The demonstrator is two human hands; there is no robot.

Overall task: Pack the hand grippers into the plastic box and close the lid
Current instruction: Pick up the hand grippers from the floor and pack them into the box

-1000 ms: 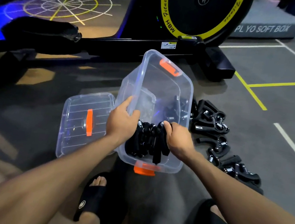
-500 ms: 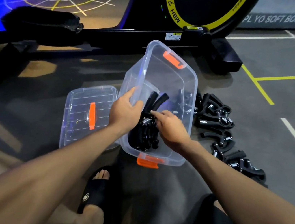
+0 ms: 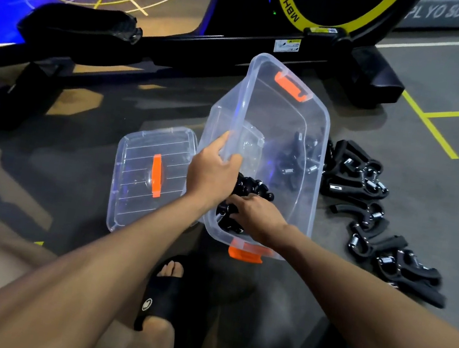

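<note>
left hand (image 3: 213,171) grips box (image 3: 309,167) rim, frame centre; right hand (image 3: 257,217) inside, fingers curled on grippers (image 3: 245,189). lid (image 3: 138,167) left.

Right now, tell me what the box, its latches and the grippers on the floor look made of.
Plastic box: clear, glossy plastic; the floor and its contents show through the walls.
Latches: opaque orange plastic, by their smooth moulded look.
Hand grippers: matte black handles, likely foam or rubber, with shiny coiled springs, probably metal.
</note>
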